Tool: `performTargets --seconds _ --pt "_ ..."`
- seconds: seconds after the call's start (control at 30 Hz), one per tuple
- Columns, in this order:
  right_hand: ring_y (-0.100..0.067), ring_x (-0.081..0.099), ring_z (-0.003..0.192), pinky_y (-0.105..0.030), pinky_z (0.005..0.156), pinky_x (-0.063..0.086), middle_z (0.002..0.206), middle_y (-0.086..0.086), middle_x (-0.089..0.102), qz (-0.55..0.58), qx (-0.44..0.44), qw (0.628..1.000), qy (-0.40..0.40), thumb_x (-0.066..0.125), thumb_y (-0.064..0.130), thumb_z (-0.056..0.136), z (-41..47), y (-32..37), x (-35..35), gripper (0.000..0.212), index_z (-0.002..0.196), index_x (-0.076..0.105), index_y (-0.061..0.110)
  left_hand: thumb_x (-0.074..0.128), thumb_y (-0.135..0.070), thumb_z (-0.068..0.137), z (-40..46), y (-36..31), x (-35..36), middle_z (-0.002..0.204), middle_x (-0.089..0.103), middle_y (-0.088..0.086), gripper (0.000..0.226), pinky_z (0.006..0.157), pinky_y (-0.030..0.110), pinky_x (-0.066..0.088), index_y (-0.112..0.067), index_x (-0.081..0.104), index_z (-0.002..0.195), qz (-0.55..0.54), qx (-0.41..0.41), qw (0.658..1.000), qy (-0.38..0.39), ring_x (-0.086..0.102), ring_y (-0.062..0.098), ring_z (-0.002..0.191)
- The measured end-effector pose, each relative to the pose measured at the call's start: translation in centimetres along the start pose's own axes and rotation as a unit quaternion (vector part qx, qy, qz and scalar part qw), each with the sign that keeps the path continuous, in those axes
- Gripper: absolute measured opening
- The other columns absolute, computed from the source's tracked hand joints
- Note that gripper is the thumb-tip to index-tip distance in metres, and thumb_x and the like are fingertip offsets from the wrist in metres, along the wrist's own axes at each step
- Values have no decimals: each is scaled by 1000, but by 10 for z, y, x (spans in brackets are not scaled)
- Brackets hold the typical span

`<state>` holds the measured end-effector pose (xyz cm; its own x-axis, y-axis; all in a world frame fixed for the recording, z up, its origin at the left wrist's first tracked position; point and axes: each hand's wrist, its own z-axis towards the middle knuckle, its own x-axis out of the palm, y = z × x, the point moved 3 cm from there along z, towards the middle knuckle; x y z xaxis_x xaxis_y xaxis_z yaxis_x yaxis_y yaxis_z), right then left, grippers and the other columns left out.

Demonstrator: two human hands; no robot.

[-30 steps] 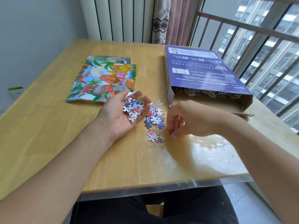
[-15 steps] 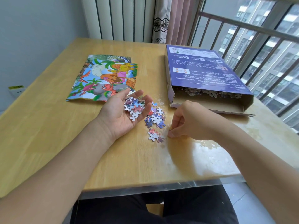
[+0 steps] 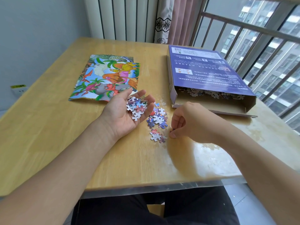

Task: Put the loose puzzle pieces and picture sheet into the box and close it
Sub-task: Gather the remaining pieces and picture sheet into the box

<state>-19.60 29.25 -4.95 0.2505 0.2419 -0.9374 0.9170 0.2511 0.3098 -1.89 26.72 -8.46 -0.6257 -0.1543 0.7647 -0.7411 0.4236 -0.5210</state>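
Hands: left (image 3: 128, 109) cupping pieces (image 3: 136, 107), right (image 3: 188, 122) pinching one; wooden table (image 3: 48, 127), window railing (image 3: 253, 30).

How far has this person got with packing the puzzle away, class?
Done: many pieces already lie inside the open box. In hand: the left hand cups a heap of pieces, and the right hand pinches one from the table. Left: the loose pieces between the hands, the picture sheet, and closing the box.
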Motion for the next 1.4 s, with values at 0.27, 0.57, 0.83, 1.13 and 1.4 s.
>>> performTargets --seconds 0.27,0.57,0.83,1.13,1.4 --pt "-18 65 60 -28 61 59 73 -8 72 342 -66 935 -70 86 7 75 22 22 -30 22 87 67 6 41 -36 104 0 2 0 90 68 17 39 67 38 61 -4 64 105 47 -12 999 4 69 28 78" --pt "0 64 66 -14 57 46 72 15 69 48 -109 993 -17 91 37 67 10 26 -18 27 87 76 27 45 -30 104 3 -2 -5 93 65 18 32 65 35 61 -3 61 100 -9 3 1000 -5 68 28 80" --pt "-10 65 67 -33 69 54 73 9 70 91 -91 991 -26 90 26 71 4 12 18 23 92 81 25 45 -29 104 4 -4 -6 91 65 18 33 68 35 60 -2 62 96 -16 18 1000 -12 67 27 84" --pt "-10 68 66 -31 67 55 69 5 73 75 -106 990 54 83 18 79 16 14 11 9 78 74 19 45 -30 104 2 -3 -4 90 66 19 34 71 36 60 -2 62 98 0 16 1000 -17 66 28 87" --pt "-12 70 61 -22 60 57 78 -5 76 352 -75 923 -137 87 13 76 39 33 -30 23 95 75 4 41 -35 104 -1 0 1 90 70 16 41 79 40 57 -2 65 105 56 -2 998 2 67 26 85"
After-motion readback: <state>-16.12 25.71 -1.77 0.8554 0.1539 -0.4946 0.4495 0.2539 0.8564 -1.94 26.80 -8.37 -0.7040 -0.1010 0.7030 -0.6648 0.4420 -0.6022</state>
